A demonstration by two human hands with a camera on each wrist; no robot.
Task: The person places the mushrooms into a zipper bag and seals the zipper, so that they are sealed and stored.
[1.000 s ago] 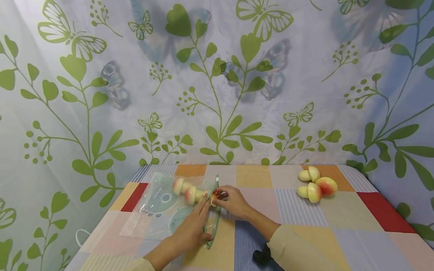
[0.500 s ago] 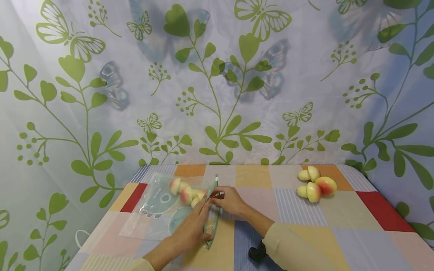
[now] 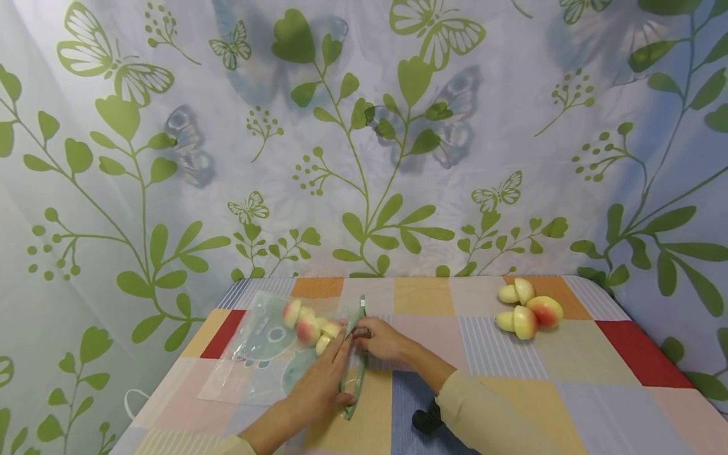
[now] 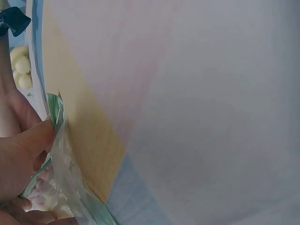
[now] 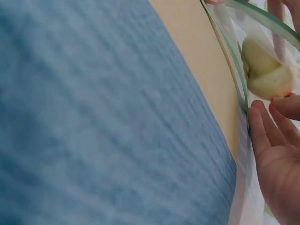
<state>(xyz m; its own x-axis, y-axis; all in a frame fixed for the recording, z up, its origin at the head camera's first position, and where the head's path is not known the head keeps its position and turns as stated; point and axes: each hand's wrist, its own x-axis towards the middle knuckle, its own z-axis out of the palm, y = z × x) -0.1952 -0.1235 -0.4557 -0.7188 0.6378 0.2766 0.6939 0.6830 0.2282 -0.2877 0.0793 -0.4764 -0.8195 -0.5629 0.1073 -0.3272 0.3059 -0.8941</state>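
A clear zip bag (image 3: 267, 354) with a green-edged mouth and blue-green printed figures lies flat at the table's left middle. My left hand (image 3: 318, 385) grips its mouth edge, thumb on the near side. Inside the bag are several pale yellow toy mushrooms (image 3: 309, 330) with reddish caps. My right hand (image 3: 383, 341) is at the bag's mouth, fingertips reaching in. In the right wrist view, fairly straight fingers (image 5: 262, 124) touch the lower end of a toy mushroom (image 5: 269, 70) inside the bag. The left wrist view shows the bag's green edge (image 4: 56, 110) beside my thumb.
Toward the far right lie two more toy mushrooms (image 3: 519, 322) and a rounded yellow-red piece (image 3: 545, 312), touching one another. A patchwork cloth (image 3: 432, 297) covers the table. A black object (image 3: 426, 419) sits by my right sleeve. Behind hangs a leaf-and-butterfly curtain (image 3: 364, 158).
My right hand has shifted slightly left into the bag's mouth. The mushroom it held at the mouth has slid inside, and those in the bag have moved left. My left hand has stayed put.
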